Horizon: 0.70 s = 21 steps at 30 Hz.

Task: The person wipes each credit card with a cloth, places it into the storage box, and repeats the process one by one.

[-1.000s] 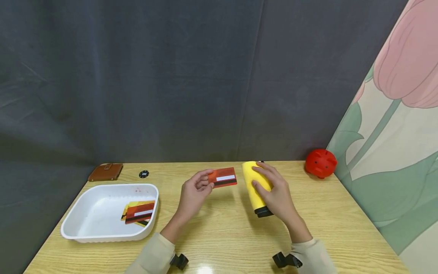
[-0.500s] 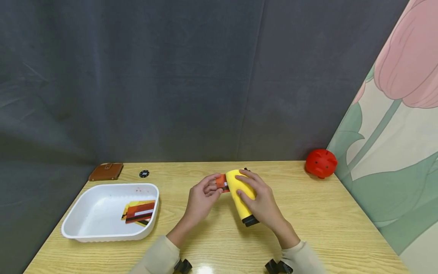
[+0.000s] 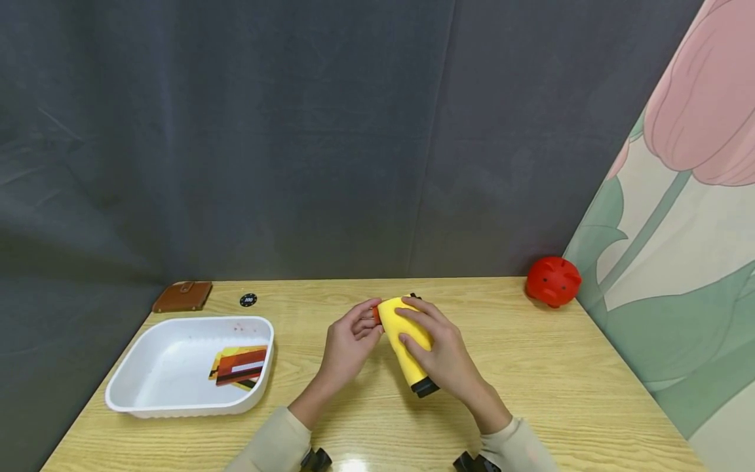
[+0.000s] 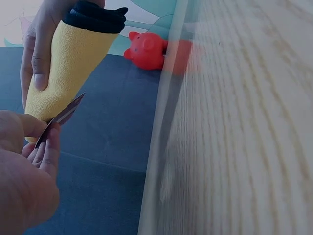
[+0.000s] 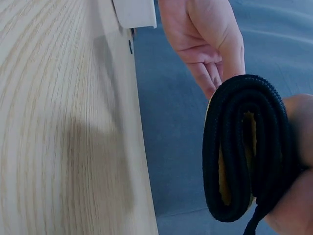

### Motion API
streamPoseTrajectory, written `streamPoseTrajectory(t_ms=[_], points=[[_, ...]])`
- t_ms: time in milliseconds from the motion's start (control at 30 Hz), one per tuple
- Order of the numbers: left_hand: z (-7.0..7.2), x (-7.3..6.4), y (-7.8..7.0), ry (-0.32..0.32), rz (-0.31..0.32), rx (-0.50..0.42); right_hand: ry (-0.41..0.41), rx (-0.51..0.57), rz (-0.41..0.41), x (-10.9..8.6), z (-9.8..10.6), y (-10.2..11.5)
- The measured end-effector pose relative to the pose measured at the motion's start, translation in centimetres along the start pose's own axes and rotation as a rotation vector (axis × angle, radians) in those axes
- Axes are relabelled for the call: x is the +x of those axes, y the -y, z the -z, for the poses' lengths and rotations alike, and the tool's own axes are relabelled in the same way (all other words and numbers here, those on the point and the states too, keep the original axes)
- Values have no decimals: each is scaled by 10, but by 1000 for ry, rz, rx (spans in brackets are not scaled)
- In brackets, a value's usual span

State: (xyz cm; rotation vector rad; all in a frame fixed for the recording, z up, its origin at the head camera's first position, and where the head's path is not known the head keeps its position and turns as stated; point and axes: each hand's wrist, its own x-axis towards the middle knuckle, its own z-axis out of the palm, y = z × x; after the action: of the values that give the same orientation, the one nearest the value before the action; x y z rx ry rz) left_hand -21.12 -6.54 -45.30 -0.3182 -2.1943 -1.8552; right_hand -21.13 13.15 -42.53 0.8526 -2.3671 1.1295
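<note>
My left hand pinches a red bank card between thumb and fingers. In the head view only a sliver of it shows, beside the far left part of a folded yellow cloth with black edging. My right hand grips this cloth from the right, holding it above the table. In the left wrist view the card lies against the lower part of the cloth. Through the right wrist view I see the cloth's black-edged end, folded in several layers; the card is hidden there.
A white plastic tray stands at the left with several red and yellow cards inside. Behind it lie a brown wallet and a black poker chip. A red piggy bank stands at the far right of the wooden table.
The cloth has moved left in my right hand to meet the card. My left hand has moved slightly right. Most of the card is now hidden behind the cloth in the head view.
</note>
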Motion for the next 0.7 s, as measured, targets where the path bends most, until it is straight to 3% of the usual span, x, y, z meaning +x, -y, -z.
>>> streamPoseTrajectory(t_ms=[233, 533, 700], points=[[2, -1, -2, 19, -4, -39, -36, -37, 20, 2, 3, -8], [6, -2, -10, 16, -6, -26, -63, -38, -90, 5, 20, -29], [18, 5, -16, 33, 22, -60, -116, -56, -135, 5, 36, -41]])
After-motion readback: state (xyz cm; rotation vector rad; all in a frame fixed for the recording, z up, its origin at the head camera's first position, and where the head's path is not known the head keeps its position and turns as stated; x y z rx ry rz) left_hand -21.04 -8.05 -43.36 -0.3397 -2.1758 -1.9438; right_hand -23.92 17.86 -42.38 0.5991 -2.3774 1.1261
